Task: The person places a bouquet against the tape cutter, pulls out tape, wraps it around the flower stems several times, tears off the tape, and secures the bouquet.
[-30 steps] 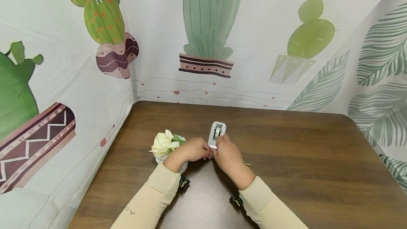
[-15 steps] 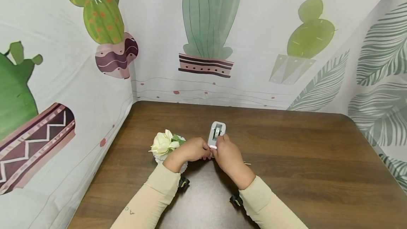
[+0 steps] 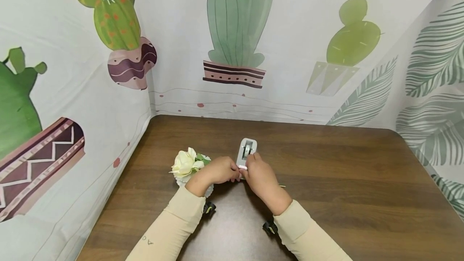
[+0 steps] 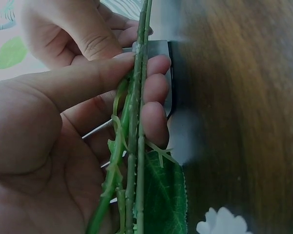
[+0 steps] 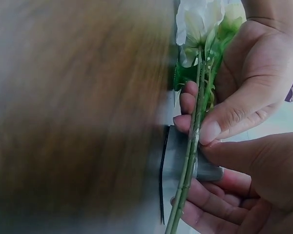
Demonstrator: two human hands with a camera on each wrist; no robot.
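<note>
The left hand (image 4: pixel 63 141) pinches a bundle of thin green stems (image 4: pixel 134 126), its thumb laid along one side and the curled fingers (image 4: pixel 154 122) pressing from the other, so the stems sit clamped between them. The right hand (image 5: pixel 254 180) meets it at the same spot: its thumb and fingers close round the stems and a grey strip (image 5: pixel 178 158) that lies against them, though how tightly it grips is hard to tell.

The head view shows only the backs of both hands (image 3: pixel 217 171) (image 3: pixel 262 178), touching each other at the near end of a small grey tape dispenser (image 3: pixel 247 152) that stands on the brown wooden table (image 3: pixel 344 172). From there the stems are almost wholly hidden; a cream flower (image 3: pixel 185 163) shows just to the left of the left hand, and a thin stick end pokes out on the right hand's far side.

The left wrist view gives what the head view cannot: several stems held together side by side, a serrated green leaf (image 4: pixel 161 195) below the fingers, and a white petal edge at the bottom. The right wrist view shows the white bloom (image 5: pixel 198 24) at the top of the stems, above the left hand's thumb, with the table badly blurred beside it.
</note>
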